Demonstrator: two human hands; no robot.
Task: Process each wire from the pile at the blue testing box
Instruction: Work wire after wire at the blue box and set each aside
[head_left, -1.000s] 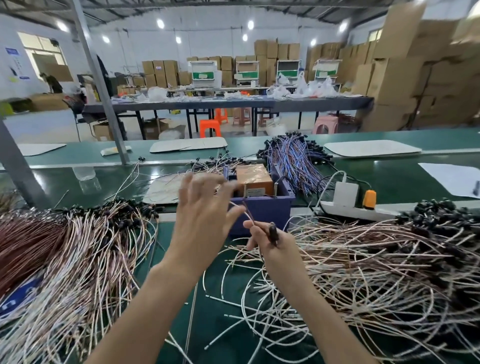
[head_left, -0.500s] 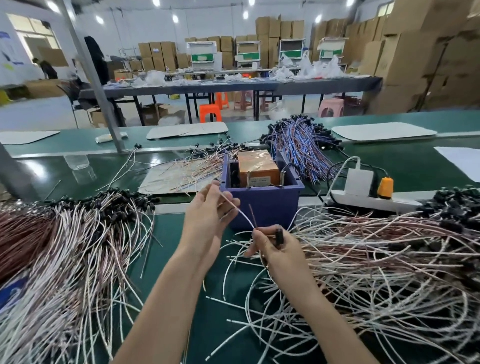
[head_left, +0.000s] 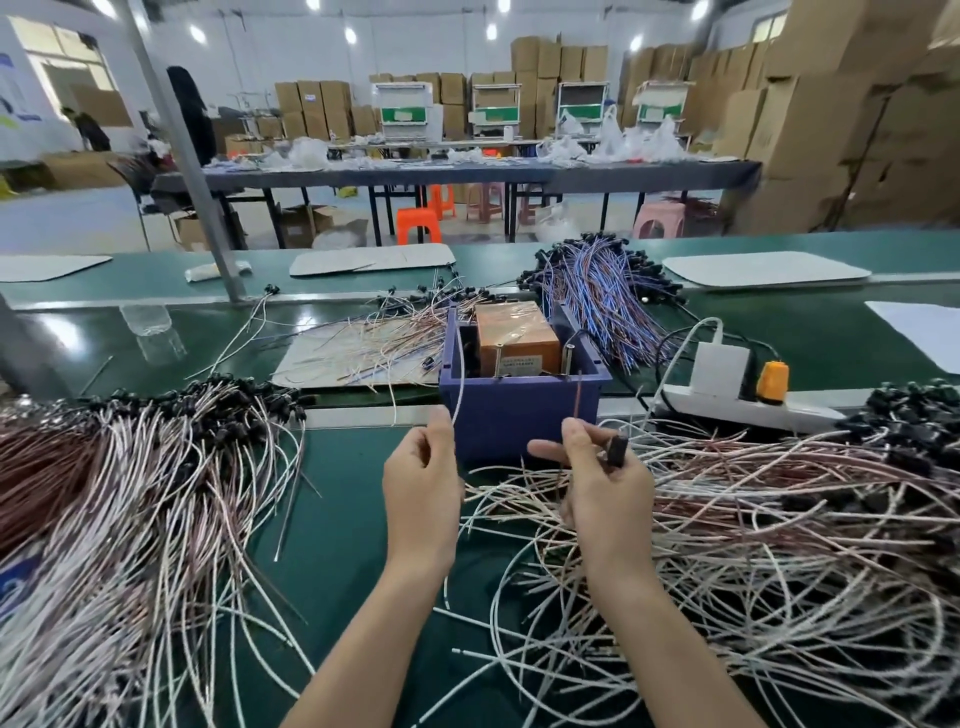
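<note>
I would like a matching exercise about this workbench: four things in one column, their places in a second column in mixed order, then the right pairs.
Things
1. blue plastic testing box
2. small orange plug
3. bundle of blue and purple wires
4. black wire connector

Places
A. pinched in the right hand
B. sits on the white power strip
C. lies behind the box, on its far side
D. holds an orange-brown block

Pairs: 1-D, 2-B, 3-C, 4-A

left pile (head_left: 130, 493), testing box (head_left: 519, 413) centre, right pile (head_left: 779, 519)
</note>
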